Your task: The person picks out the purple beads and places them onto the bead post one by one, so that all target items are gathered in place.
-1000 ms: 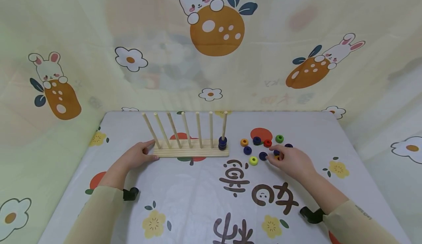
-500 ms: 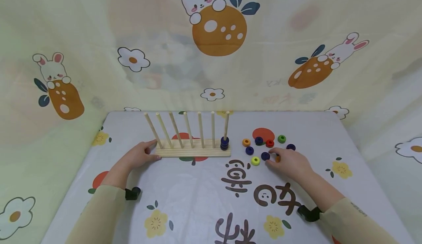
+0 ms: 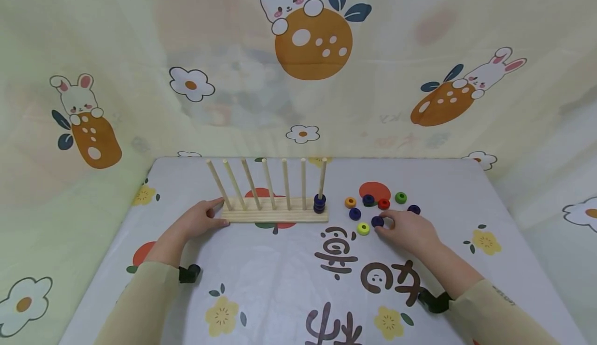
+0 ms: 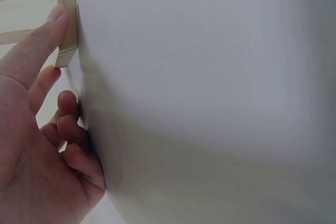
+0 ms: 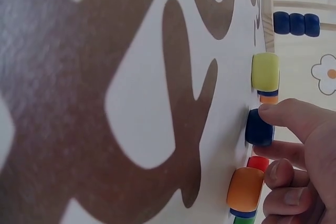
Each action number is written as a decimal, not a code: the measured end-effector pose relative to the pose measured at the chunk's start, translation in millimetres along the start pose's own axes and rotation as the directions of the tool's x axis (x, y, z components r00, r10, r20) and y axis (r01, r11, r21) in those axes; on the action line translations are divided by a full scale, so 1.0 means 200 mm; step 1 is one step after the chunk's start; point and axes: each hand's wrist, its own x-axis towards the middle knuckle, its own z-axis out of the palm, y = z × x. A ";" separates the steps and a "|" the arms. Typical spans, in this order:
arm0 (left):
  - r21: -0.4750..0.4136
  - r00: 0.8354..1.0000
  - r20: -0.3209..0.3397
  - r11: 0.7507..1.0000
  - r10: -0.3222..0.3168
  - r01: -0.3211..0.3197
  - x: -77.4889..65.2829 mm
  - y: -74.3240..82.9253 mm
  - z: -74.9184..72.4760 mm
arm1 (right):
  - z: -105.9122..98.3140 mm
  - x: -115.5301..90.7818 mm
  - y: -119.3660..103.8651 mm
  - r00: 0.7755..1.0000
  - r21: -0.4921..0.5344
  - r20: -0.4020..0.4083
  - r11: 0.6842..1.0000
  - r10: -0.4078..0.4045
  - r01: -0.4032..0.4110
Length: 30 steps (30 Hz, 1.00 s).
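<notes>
A wooden peg rack with several upright pegs stands on the table, three blue beads stacked on its rightmost peg. My left hand grips the left end of its base, thumb at the front and forefinger at the back corner; the other fingers curl loosely in the left wrist view. To the right of the rack, my right hand pinches a dark blue bead between thumb and forefinger, low at the tabletop. An orange bead lies by its curled fingers, hidden under the hand in the head view.
Loose beads lie around the right hand: yellow-green, orange, red, green and several blue, one just behind the knuckles. A patterned curtain rises behind the table's far edge.
My right thumb and forefinger have come in from the right and closed round the blue bead. The left hand keeps its grip on the rack; the whole head view has shifted slightly.
</notes>
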 end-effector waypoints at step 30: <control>0.013 1.000 -0.002 1.000 0.006 -0.006 -0.01 0.01 0.00 | -0.02 -0.02 0.00 0.999 0.019 -0.050 1.000 0.022 -0.021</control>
